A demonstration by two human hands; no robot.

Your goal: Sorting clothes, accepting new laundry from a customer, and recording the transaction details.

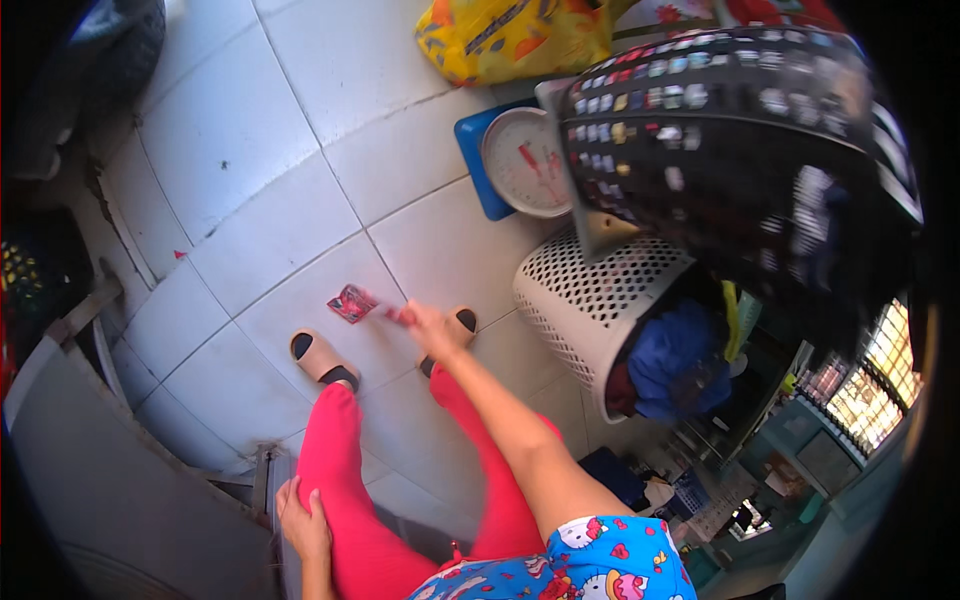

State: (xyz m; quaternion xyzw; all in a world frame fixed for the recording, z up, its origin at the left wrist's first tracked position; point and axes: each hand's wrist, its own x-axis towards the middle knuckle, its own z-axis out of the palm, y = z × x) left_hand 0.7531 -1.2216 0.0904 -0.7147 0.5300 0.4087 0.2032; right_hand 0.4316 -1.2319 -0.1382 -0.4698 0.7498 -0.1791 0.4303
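Observation:
My right hand reaches down over my right slipper, its fingers closed on a blurred pinkish-red item that I cannot make out. Beyond that item, a small red patterned packet appears above the white floor tiles; whether it is joined to the held item is unclear. My left hand rests against the side of my left leg, in red trousers, with no object seen in it. The other beige slipper is on my left foot.
A white perforated laundry basket with dark and blue cloth lies at the right. Behind it are a dial scale with a blue body, a large black basket and a yellow printed bag. Grey metal furniture stands at the left.

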